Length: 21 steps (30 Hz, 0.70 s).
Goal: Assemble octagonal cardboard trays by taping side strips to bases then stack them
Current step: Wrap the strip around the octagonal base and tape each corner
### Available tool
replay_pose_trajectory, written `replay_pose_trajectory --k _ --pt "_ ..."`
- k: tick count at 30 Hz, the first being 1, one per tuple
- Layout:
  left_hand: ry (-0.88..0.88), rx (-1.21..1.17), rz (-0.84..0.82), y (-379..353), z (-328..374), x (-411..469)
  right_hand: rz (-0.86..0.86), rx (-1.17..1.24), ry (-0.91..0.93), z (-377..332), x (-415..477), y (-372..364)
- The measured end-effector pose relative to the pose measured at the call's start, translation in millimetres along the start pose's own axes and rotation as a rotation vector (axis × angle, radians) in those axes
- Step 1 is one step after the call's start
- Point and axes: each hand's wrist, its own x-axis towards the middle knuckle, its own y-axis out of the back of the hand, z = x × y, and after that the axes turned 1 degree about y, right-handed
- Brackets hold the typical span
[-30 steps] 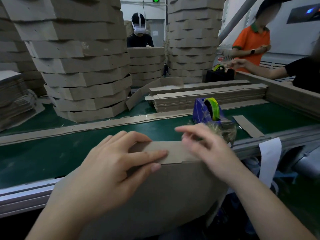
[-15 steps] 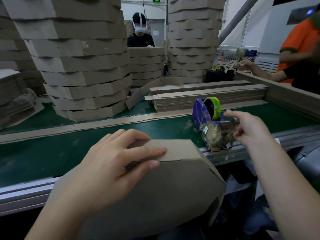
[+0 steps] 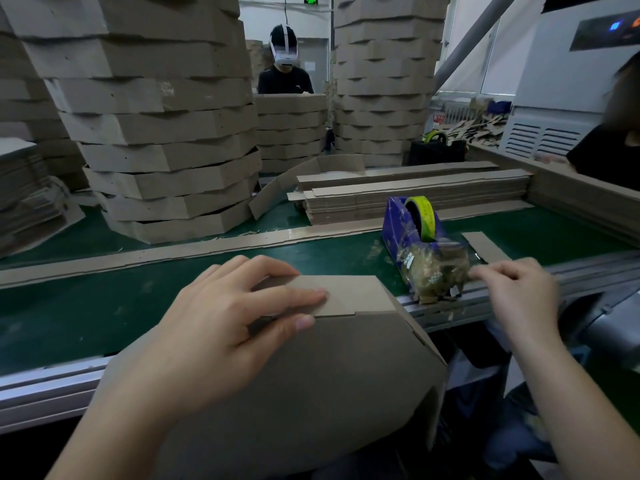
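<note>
Tray [image 3: 311, 382] is tilted against the table [image 3: 86, 306] edge, its near side hanging off. Left hand [image 3: 221, 327] lies flat, fingers straight, pressing the strip [image 3: 349, 292] to the base at the seam. Right hand [image 3: 516, 292] pinches the tape [image 3: 479, 259] end at the dispenser [image 3: 412, 230]. Pull enough tape to bridge the seam and tear it clean. Don't ease the left-hand pressure, or the joint will likely gap.

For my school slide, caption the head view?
Left hand presses on a cardboard tray; right hand at the tape dispenser.

Brown octagonal tray [image 3: 311, 393], tilted, table-edge
</note>
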Motion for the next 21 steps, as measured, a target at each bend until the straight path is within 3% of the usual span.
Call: replay_pose_trajectory --k 6,12,15,21 --pt "0.007 -0.010 -0.004 -1.3 -0.3 3.4 -0.103 0.557 0.231 -61.5 -85.4 -7.6" --pt "0.002 0.003 -0.006 -1.5 -3.7 3.3 -0.421 0.862 -0.137 -92.1 -156.7 -33.9" --pt "-0.003 0.011 -0.008 -1.6 -3.7 1.6 -0.426 0.875 -0.339 -97.6 -162.0 -44.4" --pt "-0.017 0.030 0.000 -1.8 -4.4 0.2 -0.395 0.853 -0.398 -102.8 -163.6 -49.5"
